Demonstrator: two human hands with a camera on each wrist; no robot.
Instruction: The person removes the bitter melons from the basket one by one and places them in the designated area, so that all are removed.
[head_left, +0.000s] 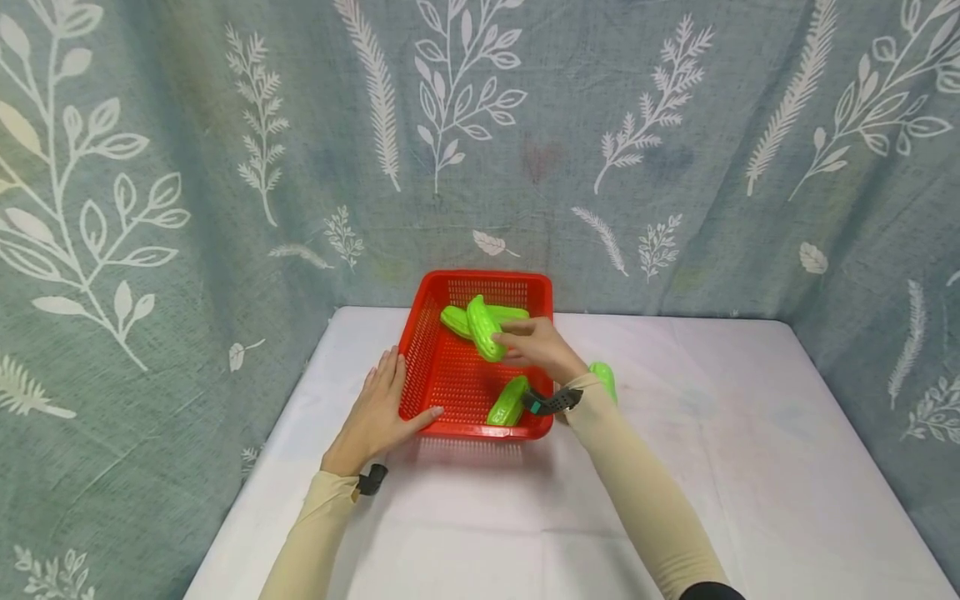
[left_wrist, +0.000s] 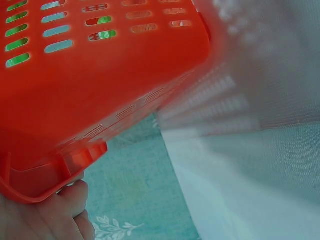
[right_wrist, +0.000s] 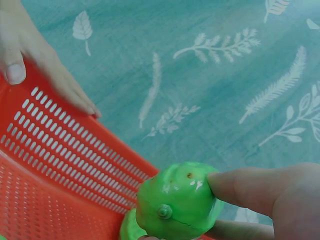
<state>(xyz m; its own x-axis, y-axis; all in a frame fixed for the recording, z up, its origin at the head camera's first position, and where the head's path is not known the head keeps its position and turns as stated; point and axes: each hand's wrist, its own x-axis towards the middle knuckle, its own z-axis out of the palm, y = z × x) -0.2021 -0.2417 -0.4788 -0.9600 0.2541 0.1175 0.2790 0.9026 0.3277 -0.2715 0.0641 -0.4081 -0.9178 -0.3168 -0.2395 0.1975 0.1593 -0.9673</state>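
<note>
My right hand (head_left: 536,346) pinches a green toy vegetable (head_left: 483,329), long and lumpy like a cucumber, over the red basket (head_left: 456,430). In the right wrist view, thumb and fingers grip the rounded end of this green toy vegetable (right_wrist: 175,197), which has a small nub. My left hand (head_left: 375,417) holds the basket's left rim near the front corner, thumb over the rim and fingers along the outside. Inside the basket, another green toy vegetable (head_left: 455,320) lies at the back, partly hidden by the held one. A further green toy vegetable (head_left: 508,402) lies at the front right.
Right of the basket, a green toy vegetable (head_left: 604,379) rests on the white-covered table (head_left: 675,375), partly hidden by my right forearm. A leaf-patterned green curtain (head_left: 465,225) hangs close behind the basket and along both sides.
</note>
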